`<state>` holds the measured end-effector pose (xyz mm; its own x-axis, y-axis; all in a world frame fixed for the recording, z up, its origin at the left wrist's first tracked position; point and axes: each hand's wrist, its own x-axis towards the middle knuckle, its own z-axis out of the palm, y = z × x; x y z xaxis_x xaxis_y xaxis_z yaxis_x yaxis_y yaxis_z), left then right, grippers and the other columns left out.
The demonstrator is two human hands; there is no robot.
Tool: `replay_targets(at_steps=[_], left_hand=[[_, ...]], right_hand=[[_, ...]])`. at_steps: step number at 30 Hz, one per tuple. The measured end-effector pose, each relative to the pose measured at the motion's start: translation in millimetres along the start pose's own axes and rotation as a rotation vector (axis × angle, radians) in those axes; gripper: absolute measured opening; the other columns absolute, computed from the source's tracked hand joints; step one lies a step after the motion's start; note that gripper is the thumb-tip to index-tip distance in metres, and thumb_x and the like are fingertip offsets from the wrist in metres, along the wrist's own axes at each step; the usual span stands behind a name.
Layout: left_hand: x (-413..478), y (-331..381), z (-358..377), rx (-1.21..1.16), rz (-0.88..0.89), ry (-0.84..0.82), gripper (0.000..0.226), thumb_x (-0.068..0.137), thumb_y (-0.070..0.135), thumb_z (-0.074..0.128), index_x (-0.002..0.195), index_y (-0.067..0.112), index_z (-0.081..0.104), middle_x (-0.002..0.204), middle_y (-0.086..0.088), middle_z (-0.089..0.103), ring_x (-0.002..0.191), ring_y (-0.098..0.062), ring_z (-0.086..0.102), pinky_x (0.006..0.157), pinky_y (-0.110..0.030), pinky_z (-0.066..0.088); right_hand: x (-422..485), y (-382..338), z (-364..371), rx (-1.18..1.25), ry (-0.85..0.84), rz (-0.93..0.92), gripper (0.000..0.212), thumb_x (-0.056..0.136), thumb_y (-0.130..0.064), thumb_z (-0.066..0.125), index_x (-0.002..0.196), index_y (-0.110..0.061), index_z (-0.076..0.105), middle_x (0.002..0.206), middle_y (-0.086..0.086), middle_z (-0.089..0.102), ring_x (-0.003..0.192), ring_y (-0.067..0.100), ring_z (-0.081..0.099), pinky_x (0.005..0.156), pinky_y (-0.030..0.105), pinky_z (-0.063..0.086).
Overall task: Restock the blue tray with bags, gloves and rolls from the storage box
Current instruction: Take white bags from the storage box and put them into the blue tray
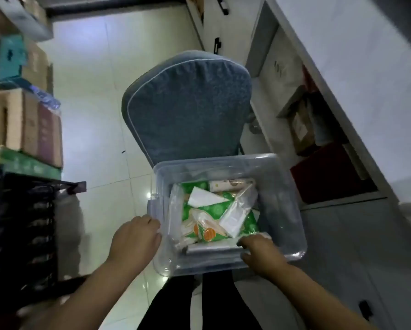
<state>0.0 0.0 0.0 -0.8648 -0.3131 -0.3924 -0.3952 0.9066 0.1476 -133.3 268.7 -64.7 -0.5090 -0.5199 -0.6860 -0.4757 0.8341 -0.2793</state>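
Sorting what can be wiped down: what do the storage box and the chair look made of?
Storage box: likely clear, glossy plastic; contents show through its walls, rim glints. Chair: seemingly matte blue-grey fabric upholstery, with a piped edge.

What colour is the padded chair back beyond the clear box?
The chair back is blue-grey with pale piping; head view.

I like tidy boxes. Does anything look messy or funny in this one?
Yes: everything inside the clear storage box is jumbled, with white packets lying slanted across green packets. Nothing looks spilled or broken.
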Motion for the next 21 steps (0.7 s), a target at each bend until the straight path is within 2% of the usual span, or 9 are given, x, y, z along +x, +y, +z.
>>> replay_targets(at_steps=[3, 6, 10, 13, 16, 18, 21], left_hand=[[12.8, 12.2, 16.6, -0.008, -0.035, -0.012, 0.007, 0.070, 0.015, 0.075, 0.075, 0.011, 0.071, 0.071, -0.008, 0.068, 0.063, -0.029, 0.064, 0.051, -0.032, 0.053], [25.0, 21.2, 36.3, -0.025, -0.116, -0.035, 0.012, 0.079, 0.023, 0.065, 0.086, 0.013, 0.070, 0.084, -0.007, 0.068, 0.076, -0.029, 0.064, 0.062, -0.036, 0.053], [35.0, 24.8, 57.0, -0.076, -0.222, -0.019, 0.014, 0.081, 0.024, 0.064, 0.091, 0.016, 0.070, 0.087, -0.005, 0.069, 0.077, -0.028, 0.064, 0.062, -0.036, 0.053], [36.2, 27.4, 68.3, -0.103, -0.243, -0.021, 0.013, 0.076, 0.018, 0.071, 0.089, 0.014, 0.071, 0.082, -0.006, 0.071, 0.070, -0.029, 0.066, 0.058, -0.033, 0.052], [37.0, 29.9, 79.3, -0.109, -0.253, -0.032, 0.015, 0.069, 0.013, 0.078, 0.083, 0.014, 0.072, 0.078, -0.004, 0.072, 0.066, -0.027, 0.068, 0.054, -0.031, 0.051], [37.9, 31.8, 86.5, -0.133, -0.260, -0.042, 0.016, 0.069, 0.010, 0.078, 0.084, 0.014, 0.072, 0.078, -0.005, 0.072, 0.066, -0.028, 0.068, 0.055, -0.032, 0.052], [40.2, 36.0, 94.4, -0.175, -0.262, -0.046, 0.014, 0.072, 0.012, 0.075, 0.085, 0.016, 0.072, 0.079, -0.004, 0.072, 0.067, -0.027, 0.068, 0.059, -0.031, 0.052]], right_hand=[[36.0, 21.9, 8.7, -0.027, -0.102, -0.021, 0.037, 0.086, -0.027, 0.053, 0.123, -0.027, 0.057, 0.128, 0.002, 0.059, 0.118, 0.020, 0.053, 0.095, 0.027, 0.040], [74.6, 38.1, 21.3, -0.042, -0.214, -0.070, 0.036, 0.090, -0.032, 0.053, 0.125, -0.023, 0.054, 0.130, 0.003, 0.057, 0.119, 0.019, 0.051, 0.094, 0.028, 0.041], [117.2, 54.7, 40.0, -0.090, -0.318, -0.128, 0.049, 0.083, -0.040, 0.062, 0.126, -0.019, 0.051, 0.134, 0.007, 0.052, 0.122, 0.023, 0.048, 0.100, 0.031, 0.039], [139.6, 60.3, 53.2, -0.178, -0.368, -0.217, 0.056, 0.078, -0.048, 0.065, 0.122, -0.015, 0.053, 0.130, 0.012, 0.053, 0.117, 0.026, 0.049, 0.095, 0.032, 0.040], [155.2, 63.8, 60.6, -0.349, -0.350, -0.343, 0.056, 0.083, -0.050, 0.058, 0.125, -0.013, 0.049, 0.125, 0.014, 0.054, 0.113, 0.031, 0.051, 0.090, 0.038, 0.043], [159.5, 64.3, 60.5, -0.436, -0.294, -0.433, 0.050, 0.090, -0.042, 0.048, 0.131, -0.016, 0.042, 0.121, 0.014, 0.056, 0.108, 0.033, 0.054, 0.082, 0.041, 0.045], [166.2, 62.3, 58.4, -0.399, -0.171, -0.436, 0.035, 0.093, -0.030, 0.039, 0.125, -0.016, 0.045, 0.114, 0.013, 0.062, 0.100, 0.033, 0.060, 0.078, 0.042, 0.047]])
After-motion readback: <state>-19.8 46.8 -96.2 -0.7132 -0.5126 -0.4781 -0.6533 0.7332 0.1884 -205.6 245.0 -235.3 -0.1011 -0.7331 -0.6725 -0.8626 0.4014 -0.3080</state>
